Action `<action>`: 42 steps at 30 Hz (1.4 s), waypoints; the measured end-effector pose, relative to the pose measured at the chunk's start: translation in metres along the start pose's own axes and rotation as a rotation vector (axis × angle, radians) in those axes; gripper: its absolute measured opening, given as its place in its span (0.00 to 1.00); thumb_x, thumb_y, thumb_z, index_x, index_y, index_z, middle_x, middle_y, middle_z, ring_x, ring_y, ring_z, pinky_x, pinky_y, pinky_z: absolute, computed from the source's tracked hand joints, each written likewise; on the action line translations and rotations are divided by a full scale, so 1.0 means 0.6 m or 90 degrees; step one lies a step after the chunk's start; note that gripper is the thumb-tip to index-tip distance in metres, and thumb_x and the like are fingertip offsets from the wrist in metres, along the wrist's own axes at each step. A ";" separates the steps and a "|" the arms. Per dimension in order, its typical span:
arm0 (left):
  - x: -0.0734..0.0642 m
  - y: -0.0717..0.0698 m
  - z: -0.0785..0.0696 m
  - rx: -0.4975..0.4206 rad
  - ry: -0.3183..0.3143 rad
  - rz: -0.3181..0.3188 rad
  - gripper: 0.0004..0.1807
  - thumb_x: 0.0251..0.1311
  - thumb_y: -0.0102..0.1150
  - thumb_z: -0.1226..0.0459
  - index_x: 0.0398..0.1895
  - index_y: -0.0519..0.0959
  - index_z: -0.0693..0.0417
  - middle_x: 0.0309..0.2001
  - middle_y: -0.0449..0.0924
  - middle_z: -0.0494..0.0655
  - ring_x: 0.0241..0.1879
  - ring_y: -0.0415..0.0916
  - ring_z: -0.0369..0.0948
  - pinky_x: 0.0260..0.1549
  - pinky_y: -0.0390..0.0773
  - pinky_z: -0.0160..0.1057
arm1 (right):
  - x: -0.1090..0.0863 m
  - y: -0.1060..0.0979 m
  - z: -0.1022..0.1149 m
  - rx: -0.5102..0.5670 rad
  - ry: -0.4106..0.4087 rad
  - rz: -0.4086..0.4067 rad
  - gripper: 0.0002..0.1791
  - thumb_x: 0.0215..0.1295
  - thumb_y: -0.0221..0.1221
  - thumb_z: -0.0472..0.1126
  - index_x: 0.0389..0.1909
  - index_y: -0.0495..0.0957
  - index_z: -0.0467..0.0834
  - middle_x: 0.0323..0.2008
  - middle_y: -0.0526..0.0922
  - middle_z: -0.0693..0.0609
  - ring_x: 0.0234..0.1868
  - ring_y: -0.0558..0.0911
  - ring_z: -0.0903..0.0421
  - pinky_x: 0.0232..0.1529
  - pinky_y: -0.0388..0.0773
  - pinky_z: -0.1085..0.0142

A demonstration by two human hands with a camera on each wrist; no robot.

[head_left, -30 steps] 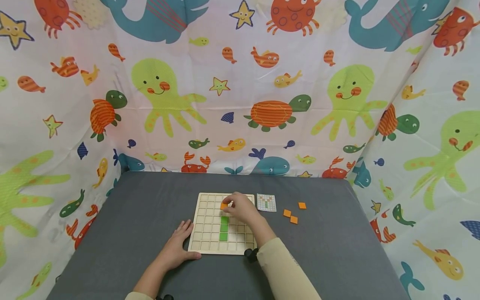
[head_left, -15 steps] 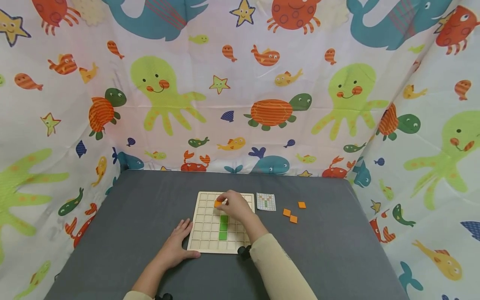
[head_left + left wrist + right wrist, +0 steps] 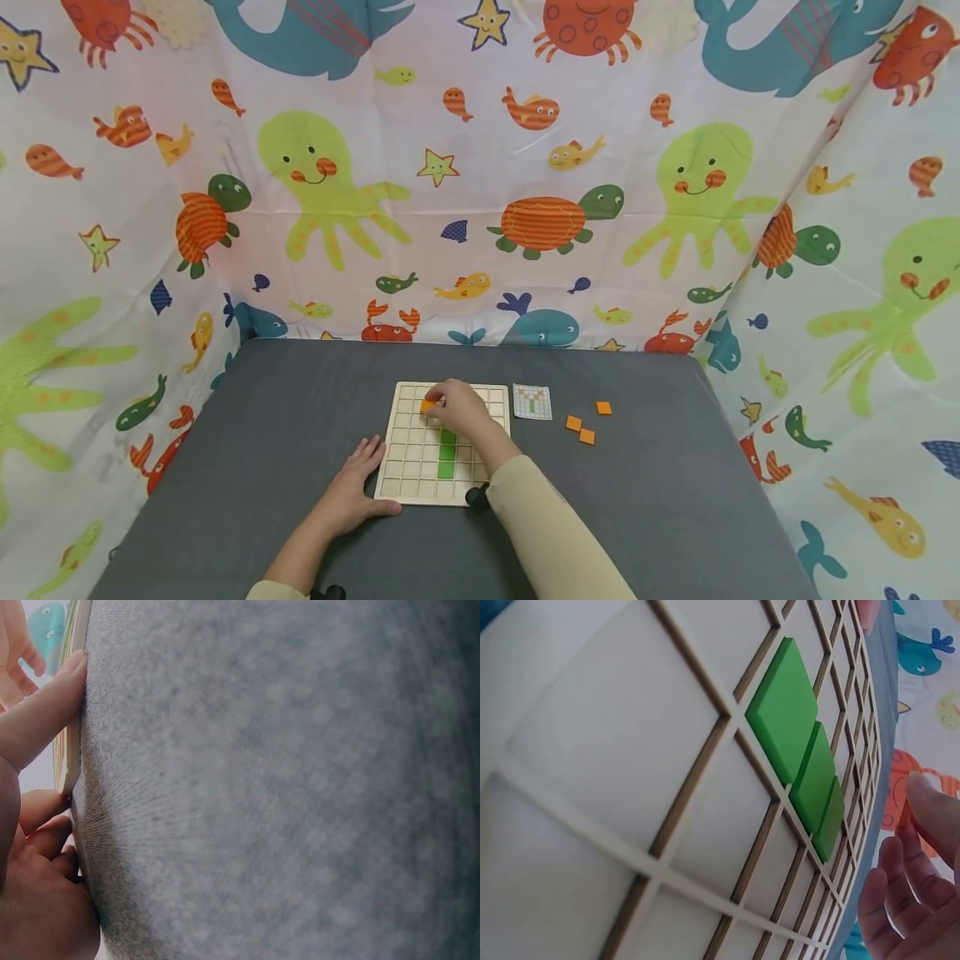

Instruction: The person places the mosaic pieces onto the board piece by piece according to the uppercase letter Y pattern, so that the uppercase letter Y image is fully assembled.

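A pale wooden grid board [image 3: 408,468] lies on the table, with several square cells. Three green square tiles [image 3: 784,712] fill a vertical run of cells near its middle. Above the board's upper part my right hand [image 3: 462,412] pinches an orange square tile [image 3: 427,407] between thumb and fingers; the right wrist view shows only its thin edge. My left hand [image 3: 348,497] rests at the board's lower left corner, fingers stretched along the left side. Its thumb [image 3: 52,709] touches the front edge.
Right of the board lies a small printed pattern card [image 3: 532,402]. Three loose orange tiles [image 3: 573,423] lie farther right on the grey table [image 3: 660,500]. A curtain [image 3: 465,117] printed with sea animals hangs behind and at both sides.
The right hand has moved left over the board's upper rows, carrying the orange tile with it. The left hand stays at the corner.
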State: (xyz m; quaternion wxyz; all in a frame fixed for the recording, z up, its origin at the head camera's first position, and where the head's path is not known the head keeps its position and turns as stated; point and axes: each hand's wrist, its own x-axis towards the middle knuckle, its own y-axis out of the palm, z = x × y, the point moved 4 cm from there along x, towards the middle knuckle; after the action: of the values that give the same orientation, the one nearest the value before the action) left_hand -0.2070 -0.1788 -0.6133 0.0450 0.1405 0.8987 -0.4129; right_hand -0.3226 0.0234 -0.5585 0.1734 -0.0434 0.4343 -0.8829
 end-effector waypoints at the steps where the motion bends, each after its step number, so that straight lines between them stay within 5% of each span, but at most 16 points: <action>1: 0.000 -0.001 0.001 -0.001 0.000 0.000 0.64 0.39 0.81 0.43 0.79 0.58 0.56 0.81 0.49 0.56 0.81 0.39 0.57 0.71 0.53 0.66 | 0.004 0.003 0.001 0.000 0.001 0.000 0.13 0.65 0.68 0.45 0.50 0.87 0.50 0.46 0.83 0.54 0.45 0.81 0.57 0.46 0.80 0.62; 10: 0.000 -0.007 0.006 0.003 -0.012 0.002 0.64 0.39 0.81 0.44 0.79 0.57 0.55 0.81 0.48 0.55 0.81 0.38 0.56 0.71 0.53 0.67 | 0.044 0.028 0.013 -0.025 0.000 0.022 0.14 0.64 0.69 0.45 0.49 0.87 0.48 0.45 0.86 0.55 0.46 0.82 0.57 0.49 0.80 0.61; 23: -0.003 -0.007 0.000 0.004 -0.015 0.001 0.65 0.39 0.81 0.43 0.79 0.57 0.55 0.81 0.48 0.54 0.81 0.38 0.56 0.71 0.53 0.67 | 0.053 0.041 0.010 -0.078 0.033 0.020 0.14 0.63 0.70 0.47 0.49 0.87 0.50 0.41 0.84 0.56 0.42 0.80 0.58 0.43 0.79 0.62; 42: -0.001 -0.001 0.003 -0.003 -0.017 0.002 0.65 0.38 0.81 0.43 0.79 0.57 0.55 0.81 0.48 0.54 0.81 0.38 0.56 0.71 0.53 0.67 | 0.050 0.045 -0.003 -0.008 0.039 -0.002 0.17 0.60 0.72 0.43 0.51 0.87 0.50 0.45 0.83 0.53 0.46 0.80 0.56 0.50 0.79 0.60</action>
State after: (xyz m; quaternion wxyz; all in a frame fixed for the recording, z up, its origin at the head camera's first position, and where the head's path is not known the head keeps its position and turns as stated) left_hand -0.2068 -0.1804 -0.6141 0.0582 0.1366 0.8986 -0.4129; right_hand -0.3439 -0.0005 -0.5828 0.1584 -0.0184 0.4448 -0.8813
